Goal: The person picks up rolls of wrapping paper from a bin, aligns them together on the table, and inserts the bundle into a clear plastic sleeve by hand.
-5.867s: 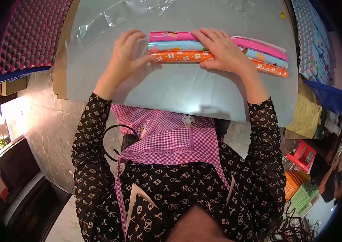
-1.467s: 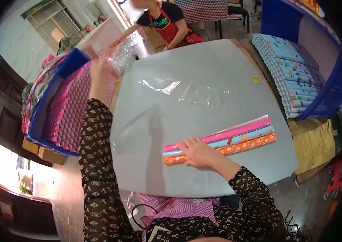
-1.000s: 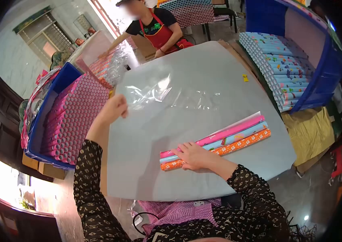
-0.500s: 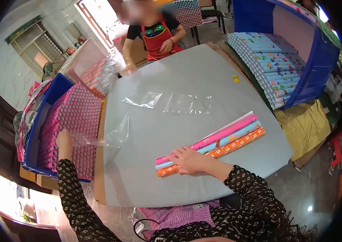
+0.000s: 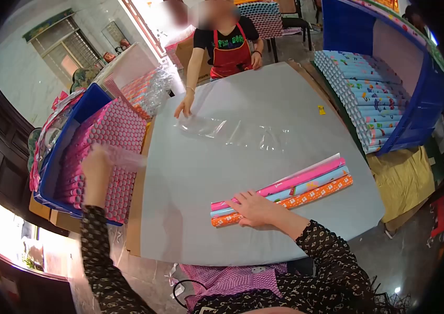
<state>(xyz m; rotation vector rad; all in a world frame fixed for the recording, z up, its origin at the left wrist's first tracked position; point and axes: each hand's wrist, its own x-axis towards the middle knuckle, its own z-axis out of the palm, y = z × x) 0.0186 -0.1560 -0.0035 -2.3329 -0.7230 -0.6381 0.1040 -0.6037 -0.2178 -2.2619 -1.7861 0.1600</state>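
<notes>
We had our right hand (image 5: 256,208) spread over the left end of a pink roll (image 5: 305,171), a light blue roll (image 5: 311,184) and an orange roll (image 5: 316,194), lying side by side on the grey surface (image 5: 206,172); that light weight probably kept them from rolling apart. Our left hand (image 5: 97,167) was raised over the left bin (image 5: 92,102), with clear film (image 5: 127,158) beside it; blur meant we could not tell whether its fingers pinched the film. That blue bin held pink tubes (image 5: 119,133) stacked with open ends towards us, presumably to save room. The right bin (image 5: 415,115), also blue, held light blue tubes (image 5: 374,94) in layers. Across from us, a co-worker's hand (image 5: 185,106) reached down to a clear sheet (image 5: 237,133).
</notes>
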